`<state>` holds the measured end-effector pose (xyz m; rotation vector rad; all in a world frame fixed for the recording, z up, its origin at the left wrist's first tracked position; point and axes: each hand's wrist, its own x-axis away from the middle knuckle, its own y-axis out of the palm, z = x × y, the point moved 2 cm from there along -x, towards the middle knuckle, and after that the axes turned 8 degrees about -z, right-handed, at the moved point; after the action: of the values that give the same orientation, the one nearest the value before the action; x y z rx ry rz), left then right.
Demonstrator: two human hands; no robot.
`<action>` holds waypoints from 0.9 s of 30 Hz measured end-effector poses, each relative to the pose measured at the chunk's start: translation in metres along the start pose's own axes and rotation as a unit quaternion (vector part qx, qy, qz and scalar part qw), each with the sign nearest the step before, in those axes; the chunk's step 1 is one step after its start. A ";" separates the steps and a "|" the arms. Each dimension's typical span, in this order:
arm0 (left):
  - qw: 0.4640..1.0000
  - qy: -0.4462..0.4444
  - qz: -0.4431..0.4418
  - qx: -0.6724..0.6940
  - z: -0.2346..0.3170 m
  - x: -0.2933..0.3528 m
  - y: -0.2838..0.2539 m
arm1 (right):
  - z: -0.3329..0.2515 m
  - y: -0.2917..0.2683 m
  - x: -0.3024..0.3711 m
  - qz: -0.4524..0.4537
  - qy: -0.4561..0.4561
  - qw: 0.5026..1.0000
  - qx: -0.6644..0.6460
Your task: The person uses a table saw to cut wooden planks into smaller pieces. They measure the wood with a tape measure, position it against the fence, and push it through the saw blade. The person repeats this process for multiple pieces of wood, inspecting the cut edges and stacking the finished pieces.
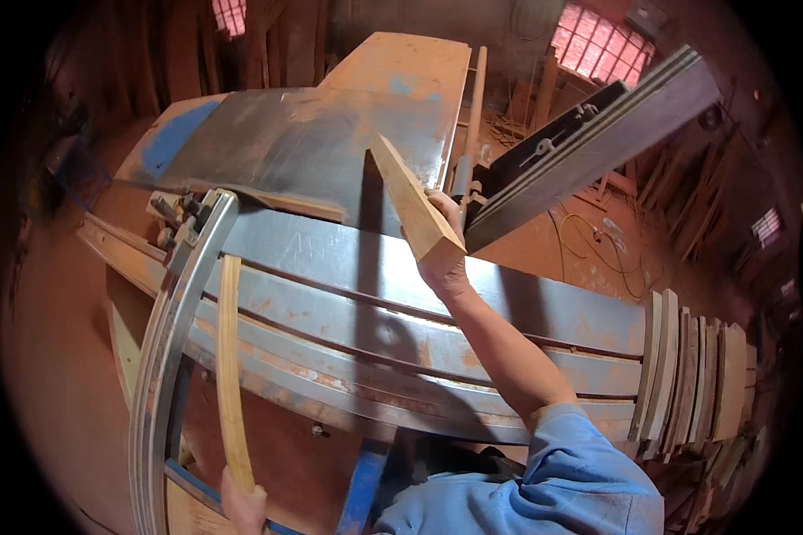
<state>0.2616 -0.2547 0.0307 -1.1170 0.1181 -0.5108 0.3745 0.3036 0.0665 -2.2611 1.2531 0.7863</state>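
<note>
My right hand is closed around a thick, pale length of wood, raised at a slant over the metal machine table. Some of its fingers are hidden behind the wood. At the lower left, my left hand grips the near end of a long, narrow wooden strip. That strip lies across the slotted table's left part, just right of a long metal fence. Its far end rests on the metal surface.
A wide metal fence slants up at the right. Several wooden pieces stand in a row at the table's right end. A thin wood offcut lies beyond the slots. A yellow cable is on the dusty floor.
</note>
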 end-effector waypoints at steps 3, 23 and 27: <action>0.991 -0.029 -0.072 0.108 -0.012 0.062 0.031 | -0.019 -0.021 0.002 0.027 0.050 0.997 -0.060; 0.941 -0.112 -0.084 0.308 0.044 0.291 0.099 | -0.010 -0.086 0.157 -0.051 0.184 0.957 -0.219; 0.939 -0.183 -0.027 0.290 0.018 0.351 0.129 | -0.064 -0.097 0.175 -0.286 -0.038 0.915 0.283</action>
<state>0.6193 -0.3538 -0.0190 -0.6182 -0.3716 -0.3436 0.5508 0.2046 0.0080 -1.9201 0.6029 0.2409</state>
